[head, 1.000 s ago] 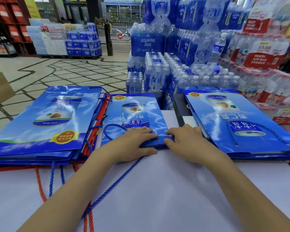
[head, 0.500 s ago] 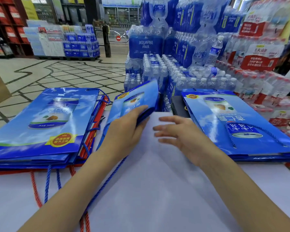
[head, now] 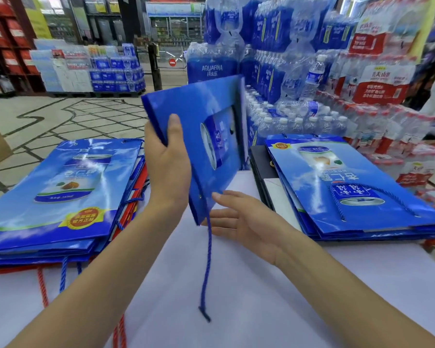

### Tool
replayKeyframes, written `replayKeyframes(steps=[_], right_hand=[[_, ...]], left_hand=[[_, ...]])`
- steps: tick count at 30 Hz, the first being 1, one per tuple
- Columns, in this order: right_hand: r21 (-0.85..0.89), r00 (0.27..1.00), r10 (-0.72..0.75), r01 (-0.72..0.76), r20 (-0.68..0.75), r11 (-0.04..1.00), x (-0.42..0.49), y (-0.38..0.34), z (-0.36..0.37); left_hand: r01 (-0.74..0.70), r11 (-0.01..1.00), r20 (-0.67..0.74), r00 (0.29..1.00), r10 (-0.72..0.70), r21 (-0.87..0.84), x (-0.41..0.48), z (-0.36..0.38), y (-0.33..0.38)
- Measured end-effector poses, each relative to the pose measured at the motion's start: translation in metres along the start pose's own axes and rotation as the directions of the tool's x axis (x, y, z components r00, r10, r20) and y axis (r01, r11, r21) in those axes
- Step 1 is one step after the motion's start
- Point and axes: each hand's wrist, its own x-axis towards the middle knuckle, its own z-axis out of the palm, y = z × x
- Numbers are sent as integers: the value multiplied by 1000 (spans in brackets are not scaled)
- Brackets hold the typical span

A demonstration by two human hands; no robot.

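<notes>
Above table (head: pixel 236 297) between stacks (head: pixel 60 197), left hand (head: pixel 167 167) grips bag (head: pixel 211 114) edge, right hand (head: pixel 244 222) spread.

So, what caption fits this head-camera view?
Left hand holds a folded blue bag above the white table, right hand open beside its lower corner.

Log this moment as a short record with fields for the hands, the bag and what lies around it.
left hand: grips bag by its edge, thumb on its face
right hand: fingers straight, by bag's lower corner; contact unclear
bag: blue, folded flat, held tilted above table
cord: blue, hangs down from bag
left stack: flat blue bags, red ones beneath
right stack: flat blue bags
behind: water packs
</notes>
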Motion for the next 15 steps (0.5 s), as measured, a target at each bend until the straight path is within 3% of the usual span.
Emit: replayKeyframes(steps=[4, 6, 12, 14, 15], right_hand=[[121, 985, -78, 97, -152, 988, 0, -9, -4], [84, 963, -143, 166, -230, 983, 2, -16, -9], [-453, 793, -460, 265, -400, 851, 8, -31, -32], [-559, 774, -483, 205, -410, 804, 7, -32, -38], [-612, 772, -487, 164, -408, 773, 7, -31, -41]], left_hand=[[41, 999, -84, 996, -39, 14, 10, -14, -9], [83, 994, -114, 991, -74, 72, 15, -25, -16], [345, 919, 26, 934, -356, 188, 27, -46, -37], [312, 850, 76, 923, -377, 424, 24, -51, -43], [214, 743, 106, 928, -358, 634, 22, -53, -49]])
